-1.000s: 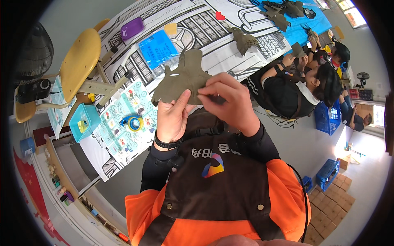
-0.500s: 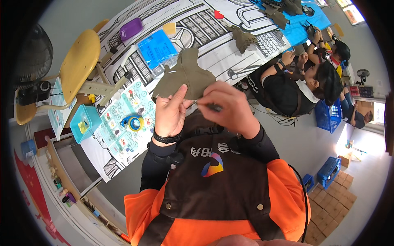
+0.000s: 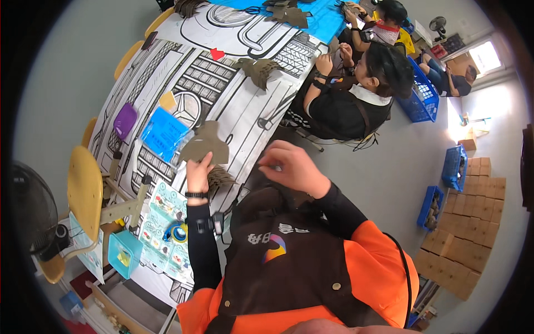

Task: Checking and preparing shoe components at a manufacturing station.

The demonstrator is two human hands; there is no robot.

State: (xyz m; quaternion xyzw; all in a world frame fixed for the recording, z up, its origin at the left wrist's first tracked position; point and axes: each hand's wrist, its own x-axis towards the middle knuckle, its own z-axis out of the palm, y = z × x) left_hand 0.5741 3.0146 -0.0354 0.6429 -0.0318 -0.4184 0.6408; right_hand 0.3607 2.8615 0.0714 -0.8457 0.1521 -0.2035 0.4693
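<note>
My left hand [image 3: 197, 175] grips the near edge of an olive-brown fabric piece [image 3: 204, 143], cut with curved edges, with the thumb on top. The piece is held out over the table beside a blue plastic packet. Partly under my left wrist lies a stack of similar brown pieces [image 3: 221, 177] with fanned edges. My right hand [image 3: 295, 167] is raised to the right of the table, apart from the fabric. Its fingers are curled in a pinch; a small dark spot shows between them, too small to name.
The patterned table [image 3: 245, 106] bears a blue packet [image 3: 164, 134], a purple tray [image 3: 125, 121], a red scrap [image 3: 217, 54], another brown stack [image 3: 258, 72] and a tape roll [image 3: 177, 232]. A teal bin [image 3: 124, 253] stands near the left. A co-worker [image 3: 356, 106] sits at the right edge.
My left hand has carried the fabric piece forward and left over the table. My right hand has let go of contact with it and stays back. The view has turned rightward.
</note>
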